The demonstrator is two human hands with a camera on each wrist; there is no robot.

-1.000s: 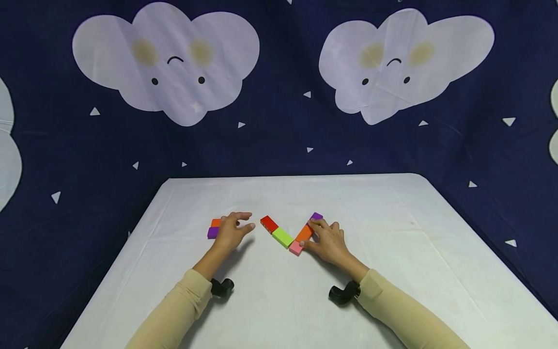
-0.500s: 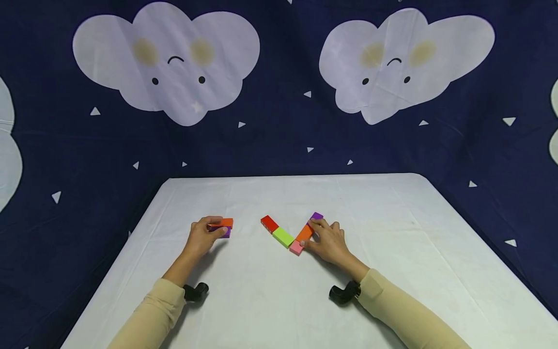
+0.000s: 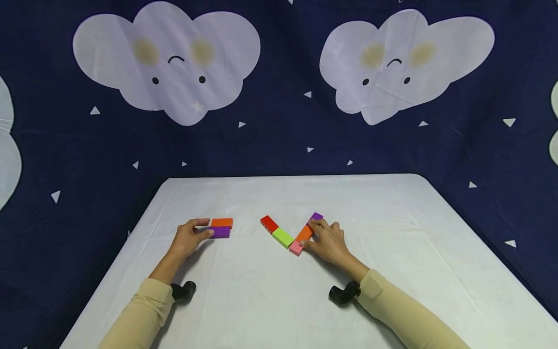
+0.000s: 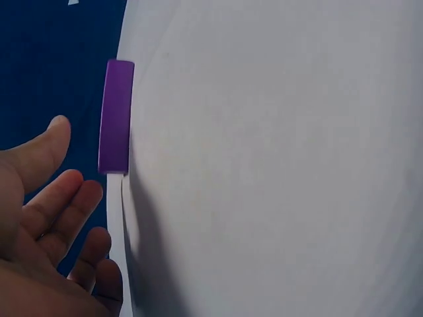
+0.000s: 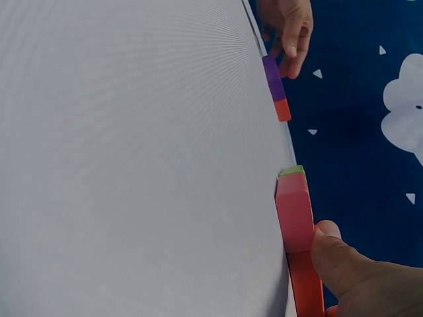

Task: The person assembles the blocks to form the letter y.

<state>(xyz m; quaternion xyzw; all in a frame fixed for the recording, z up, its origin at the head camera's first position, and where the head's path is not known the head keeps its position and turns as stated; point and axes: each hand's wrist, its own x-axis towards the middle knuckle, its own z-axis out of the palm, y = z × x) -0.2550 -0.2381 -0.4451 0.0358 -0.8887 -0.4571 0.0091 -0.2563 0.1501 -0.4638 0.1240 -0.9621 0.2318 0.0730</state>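
My left hand (image 3: 187,237) is at the left end of two side-by-side blocks, an orange block (image 3: 222,222) and a purple block (image 3: 220,232). In the left wrist view its fingers are loosely spread, apart from the purple block (image 4: 117,117). My right hand (image 3: 329,242) holds an orange block (image 3: 303,234) in the V-shaped row, its thumb at the pink block's end and its fingertips near the far purple block (image 3: 317,216). A pink block (image 3: 296,248) forms the V's near corner. A green block (image 3: 283,238) and a red block (image 3: 269,224) make the left arm.
All the blocks lie on a white-covered table (image 3: 253,300). Behind it hangs a dark blue cloth (image 3: 279,145) with cloud shapes. Black wrist cameras sit at both cuffs.
My left hand has moved left, first around the orange and purple pair, then off to their left end. The pair shows slightly further right than first glimpsed. My right hand stays put.
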